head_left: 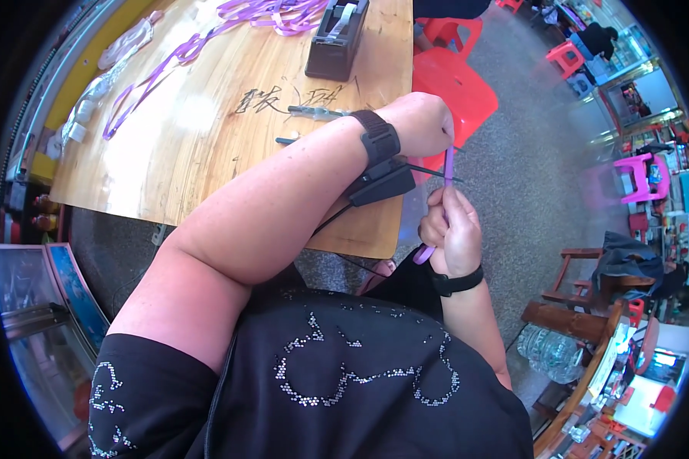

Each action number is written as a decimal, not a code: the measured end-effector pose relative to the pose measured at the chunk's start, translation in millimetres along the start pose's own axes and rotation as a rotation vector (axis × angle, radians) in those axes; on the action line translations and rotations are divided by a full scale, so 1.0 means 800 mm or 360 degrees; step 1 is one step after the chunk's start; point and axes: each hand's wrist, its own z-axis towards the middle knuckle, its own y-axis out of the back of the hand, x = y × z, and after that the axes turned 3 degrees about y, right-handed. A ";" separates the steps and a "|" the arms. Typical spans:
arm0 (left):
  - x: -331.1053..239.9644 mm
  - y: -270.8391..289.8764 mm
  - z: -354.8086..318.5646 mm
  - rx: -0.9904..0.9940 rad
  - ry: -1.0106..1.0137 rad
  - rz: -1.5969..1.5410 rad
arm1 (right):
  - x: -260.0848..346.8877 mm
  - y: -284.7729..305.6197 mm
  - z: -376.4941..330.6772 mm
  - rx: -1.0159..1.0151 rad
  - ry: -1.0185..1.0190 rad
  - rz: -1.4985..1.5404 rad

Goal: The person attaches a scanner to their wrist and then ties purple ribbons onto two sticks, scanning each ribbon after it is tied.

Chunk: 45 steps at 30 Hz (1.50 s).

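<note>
A narrow purple ribbon is stretched between my hands, just off the table's right edge. My left hand is closed on its upper end, the fingers mostly turned out of sight. Below, my right hand pinches the same ribbon, and a loose loop hangs under the fist. A black device with a cord lies at the table corner under my left forearm. From it a thin dark rod sticks out and crosses the ribbon between my hands; whether they touch, I cannot tell.
On the wooden table stand a black tape dispenser and a heap of purple ribbons. Dark pens or similar sticks lie near my left forearm. A red chair stands beyond the table's right edge; a pink stool is farther right.
</note>
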 end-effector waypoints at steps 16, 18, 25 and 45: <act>-0.011 0.004 -0.017 -0.0265 -0.0657 0.0314 | 0.048 -0.016 -0.034 0.0109 -0.0158 0.0055; -0.026 0.012 -0.026 0.0004 -0.0667 0.0286 | 0.062 -0.022 -0.039 0.0119 -0.0130 0.0015; -0.030 0.006 -0.027 0.0146 -0.0446 -0.0119 | 0.104 -0.039 -0.031 0.0201 0.0166 -0.0017; -0.054 0.016 -0.028 -0.0266 -0.0171 -0.0648 | 0.072 -0.010 0.045 -0.0047 0.0928 -0.1186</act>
